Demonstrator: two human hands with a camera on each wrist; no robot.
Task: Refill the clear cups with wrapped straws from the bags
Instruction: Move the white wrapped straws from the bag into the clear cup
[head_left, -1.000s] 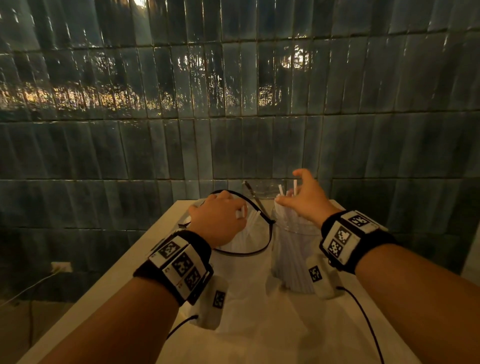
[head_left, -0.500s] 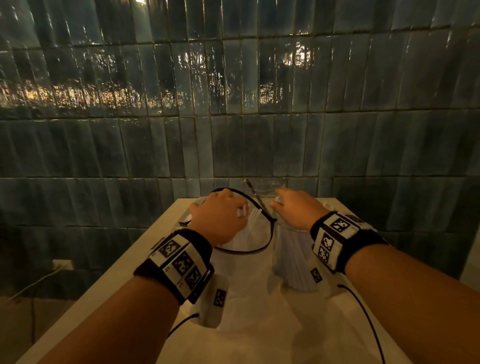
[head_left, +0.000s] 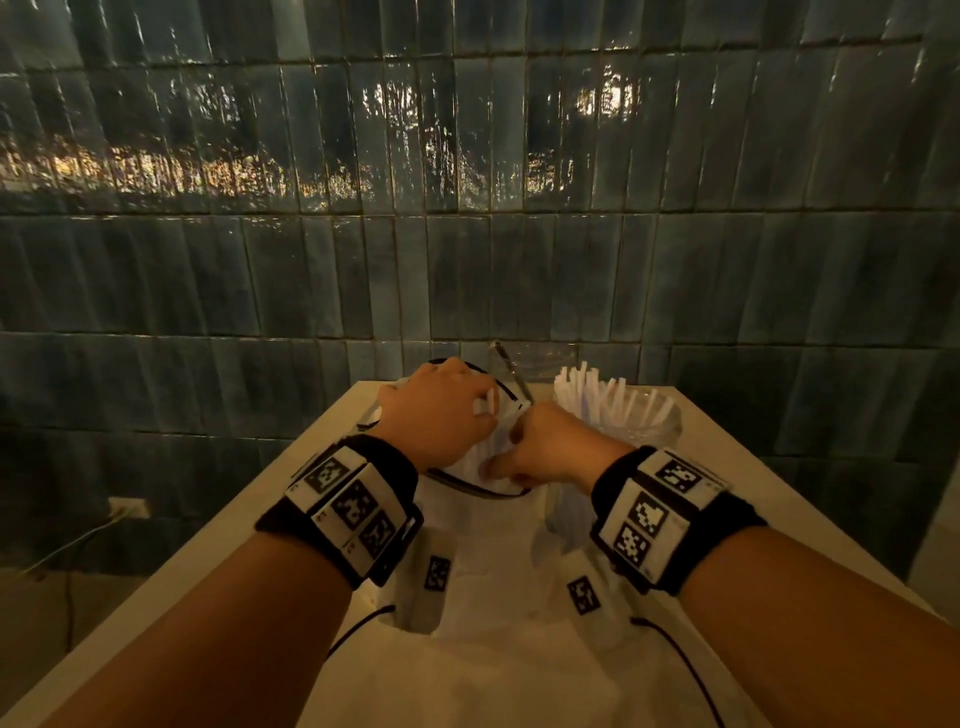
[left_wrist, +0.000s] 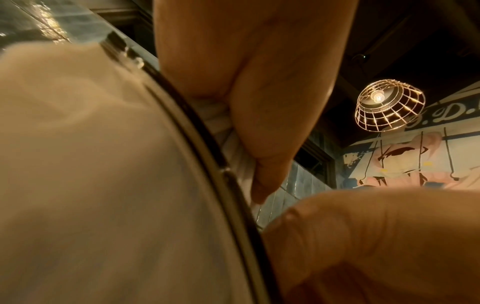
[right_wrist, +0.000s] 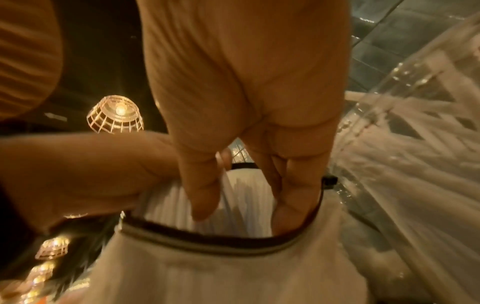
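Both forearms stretched forward over the pale counter (head_left: 249, 519), wrists banded. Left hand (head_left: 436, 410) curled over the far rim of the black-edged bag (head_left: 467, 519), fingers wrapped round a bundle of wrapped straws (left_wrist: 228, 148) at the mouth. Right hand (head_left: 550, 447) dipped into the same opening, fingers (right_wrist: 205, 195) reaching down among the white straws, probably closing on a few, though the grip itself hidden. Beyond and right, a clear cup (head_left: 660, 426) standing upright, holding straws fanned above its rim. Farthest back, dark glossy wall tiles (head_left: 467, 234).
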